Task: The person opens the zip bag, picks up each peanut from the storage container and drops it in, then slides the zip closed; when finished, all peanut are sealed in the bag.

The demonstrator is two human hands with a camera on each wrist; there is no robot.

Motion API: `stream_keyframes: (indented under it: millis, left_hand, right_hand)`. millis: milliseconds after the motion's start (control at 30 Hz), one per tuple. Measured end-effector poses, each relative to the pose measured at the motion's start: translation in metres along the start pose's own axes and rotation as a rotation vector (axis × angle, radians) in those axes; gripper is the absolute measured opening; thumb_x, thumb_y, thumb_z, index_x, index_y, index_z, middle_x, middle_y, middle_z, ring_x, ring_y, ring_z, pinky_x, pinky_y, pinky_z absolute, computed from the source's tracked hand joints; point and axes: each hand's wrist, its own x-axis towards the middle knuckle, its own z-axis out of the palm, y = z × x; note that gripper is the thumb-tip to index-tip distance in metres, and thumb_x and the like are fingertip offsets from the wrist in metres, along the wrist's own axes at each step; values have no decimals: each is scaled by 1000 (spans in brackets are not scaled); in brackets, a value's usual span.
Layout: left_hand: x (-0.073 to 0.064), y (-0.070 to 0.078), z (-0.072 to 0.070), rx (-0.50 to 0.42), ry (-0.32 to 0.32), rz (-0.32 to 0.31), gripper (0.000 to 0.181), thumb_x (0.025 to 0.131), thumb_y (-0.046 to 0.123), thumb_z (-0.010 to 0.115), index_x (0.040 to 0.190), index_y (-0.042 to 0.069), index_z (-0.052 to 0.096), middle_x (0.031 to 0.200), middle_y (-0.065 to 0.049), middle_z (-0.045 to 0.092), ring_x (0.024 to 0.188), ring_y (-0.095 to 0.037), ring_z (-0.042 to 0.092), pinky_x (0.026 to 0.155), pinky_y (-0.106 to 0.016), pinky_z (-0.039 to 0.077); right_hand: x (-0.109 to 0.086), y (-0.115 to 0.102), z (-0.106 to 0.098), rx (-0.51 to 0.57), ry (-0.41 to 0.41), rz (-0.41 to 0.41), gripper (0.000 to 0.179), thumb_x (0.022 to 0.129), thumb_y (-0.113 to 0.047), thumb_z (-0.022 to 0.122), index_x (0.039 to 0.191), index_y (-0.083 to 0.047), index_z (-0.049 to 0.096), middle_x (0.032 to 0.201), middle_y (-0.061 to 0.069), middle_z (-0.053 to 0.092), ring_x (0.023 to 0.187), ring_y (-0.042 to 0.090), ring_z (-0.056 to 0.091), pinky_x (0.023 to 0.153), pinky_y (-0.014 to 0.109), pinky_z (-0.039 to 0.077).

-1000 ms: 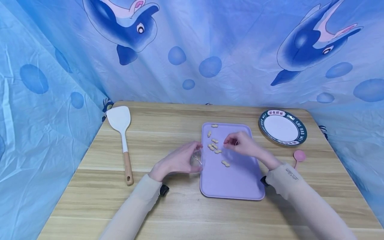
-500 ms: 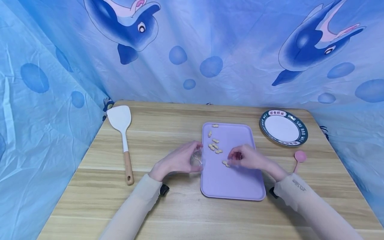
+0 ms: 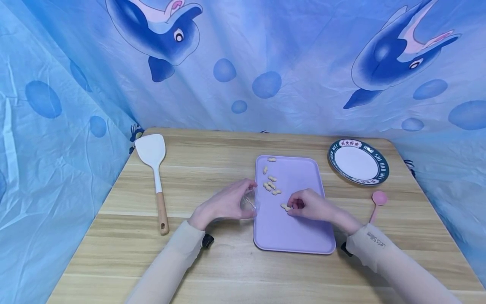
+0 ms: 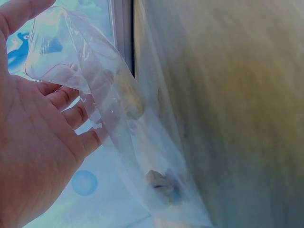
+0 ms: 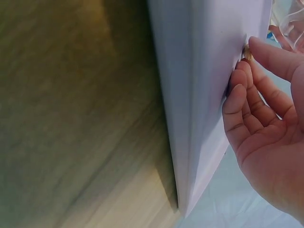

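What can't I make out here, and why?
Head view: the handle end of the pink spoon, hidden by the right sleeve.
Left wrist view: a brownish lump seen through the clear bag, too blurred to identify.
Left wrist view: part of the left hand, cut by the left edge.
Right wrist view: most of the peanut, covered by the right hand.

Peanuts [image 3: 276,192] lie on the tray [image 3: 292,236], spatula [image 3: 157,181] left of it, plate [image 3: 358,162] right

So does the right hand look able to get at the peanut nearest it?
Probably yes: the right hand has its fingers at one end of that peanut on the purple tray, with nothing visible between.
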Motion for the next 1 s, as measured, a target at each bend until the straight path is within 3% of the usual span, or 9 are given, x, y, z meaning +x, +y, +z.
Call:
stream_keyframes:
  millis: [533,1000]
  left_hand:
    - [0,2,0,21,1,8,79,78,39,80,142,9,45,131,-6,58,121,-15,53,105,-32,41]
    - [0,1,0,24,5,23,80,77,40,81,141,8,45,132,-7,58,121,-16,54,106,-31,41]
  right_hand:
    - [3,-7,-10,29,32,-24,5,85,-7,77,89,-6,74,71,-7,62,62,8,53,56,23,47]
    - [28,-33,-28,-18,41,-97,5,84,-3,75,88,-6,73,70,-8,59,63,7,53,58,24,48]
